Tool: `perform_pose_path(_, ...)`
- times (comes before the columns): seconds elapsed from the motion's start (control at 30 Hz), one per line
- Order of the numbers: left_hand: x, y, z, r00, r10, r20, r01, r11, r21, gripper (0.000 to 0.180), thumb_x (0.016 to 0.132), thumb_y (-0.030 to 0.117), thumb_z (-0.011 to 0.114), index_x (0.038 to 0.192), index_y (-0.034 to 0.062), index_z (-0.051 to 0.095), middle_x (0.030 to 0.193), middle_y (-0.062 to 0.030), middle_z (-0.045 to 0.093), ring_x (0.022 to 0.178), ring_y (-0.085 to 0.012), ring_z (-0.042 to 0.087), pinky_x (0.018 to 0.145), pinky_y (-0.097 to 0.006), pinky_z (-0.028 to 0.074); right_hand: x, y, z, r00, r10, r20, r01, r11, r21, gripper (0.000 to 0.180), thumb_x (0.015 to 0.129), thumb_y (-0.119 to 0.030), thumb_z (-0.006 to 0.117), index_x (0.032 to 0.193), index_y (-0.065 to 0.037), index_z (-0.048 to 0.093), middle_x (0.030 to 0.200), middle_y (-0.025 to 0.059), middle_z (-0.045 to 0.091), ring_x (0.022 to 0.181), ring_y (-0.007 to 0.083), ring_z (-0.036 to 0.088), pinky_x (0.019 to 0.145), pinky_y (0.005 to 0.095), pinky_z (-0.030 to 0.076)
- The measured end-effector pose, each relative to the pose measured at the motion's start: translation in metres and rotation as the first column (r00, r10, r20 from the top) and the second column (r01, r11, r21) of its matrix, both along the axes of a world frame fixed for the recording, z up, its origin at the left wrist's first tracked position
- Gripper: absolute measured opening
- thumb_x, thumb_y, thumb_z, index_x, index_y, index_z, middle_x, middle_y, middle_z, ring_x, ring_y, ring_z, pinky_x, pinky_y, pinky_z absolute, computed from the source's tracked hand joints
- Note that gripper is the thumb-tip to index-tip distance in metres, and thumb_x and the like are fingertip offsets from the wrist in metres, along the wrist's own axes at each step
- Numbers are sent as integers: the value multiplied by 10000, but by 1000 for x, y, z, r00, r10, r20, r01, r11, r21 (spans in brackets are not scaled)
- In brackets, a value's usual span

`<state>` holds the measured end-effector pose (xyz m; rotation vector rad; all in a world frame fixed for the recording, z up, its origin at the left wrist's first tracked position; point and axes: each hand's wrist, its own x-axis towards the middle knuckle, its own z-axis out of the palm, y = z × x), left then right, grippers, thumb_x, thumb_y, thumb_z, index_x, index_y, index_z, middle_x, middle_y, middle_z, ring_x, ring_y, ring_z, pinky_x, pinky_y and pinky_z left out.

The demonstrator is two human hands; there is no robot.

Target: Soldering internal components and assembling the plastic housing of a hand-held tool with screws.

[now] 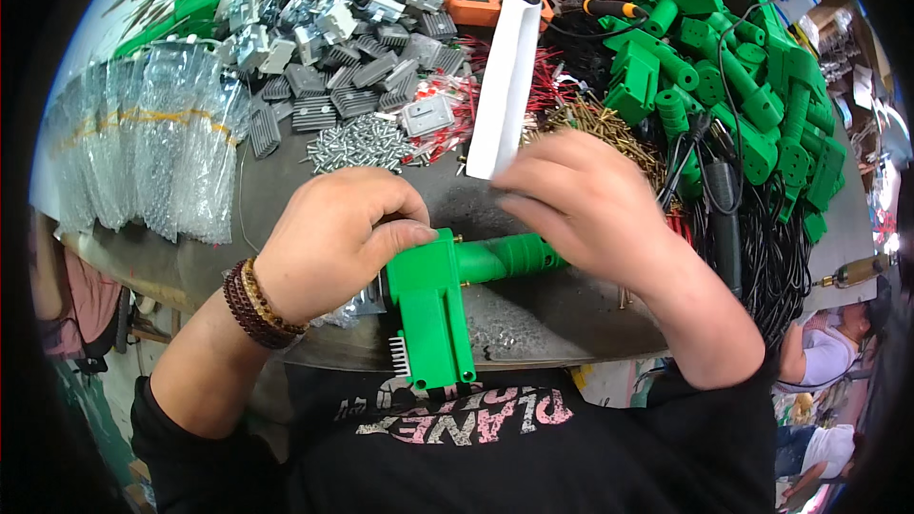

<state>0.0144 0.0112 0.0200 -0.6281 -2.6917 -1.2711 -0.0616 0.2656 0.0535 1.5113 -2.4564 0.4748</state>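
My left hand [347, 219] is closed on a green plastic housing [428, 314], thumb and fingers at its upper left corner. A round green handle [509, 257] with a spiral groove runs right from the housing, and a row of pale metal prongs [399, 357] sticks out at its lower left. Brass-coloured screws stand at the joint. Above the handle, my right hand [586, 205] is slightly blurred, its bent fingers apart and nothing visible between them. Its fingertips are beside the lower end of a white folded strip [503, 95]; contact is unclear.
Silver screws [357, 143], grey finned blocks [357, 81] and brass screws [609, 128] lie in heaps beyond my hands. Clear plastic bags [152, 152] are bundled left. Green housings [724, 67] and black cables [762, 257] crowd the right. An orange meter [476, 5] sits behind.
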Motion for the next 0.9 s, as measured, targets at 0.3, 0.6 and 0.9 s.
perform_pose_path(0.3,-3,10,-5,998,42,46,-43,998,35,141,848,130,756,822,3,702,789,-134,686,742,-287,668,704,-360,517,-48,-45,-46,974,120,-193,-95,987,133,77,818,-114,643,879,-67,650,895,103,644,893,308,653,771,424,535)
perform_pose_path(0.6,14,23,-6,956,125,-267,-179,965,-190,112,888,90,661,836,0,700,852,-142,700,783,-328,681,732,-407,551,2,35,6,862,3,507,-4,1000,2,196,789,60,698,965,-25,685,920,104,679,896,298,673,782,368,539)
perform_pose_path(0.9,7,46,-4,969,-37,-246,3,990,-138,285,878,229,706,1055,10,661,958,-171,684,909,-358,660,812,-449,530,8,34,1,909,27,416,-2,998,-61,229,720,69,733,914,-50,712,896,69,722,852,251,701,743,344,556)
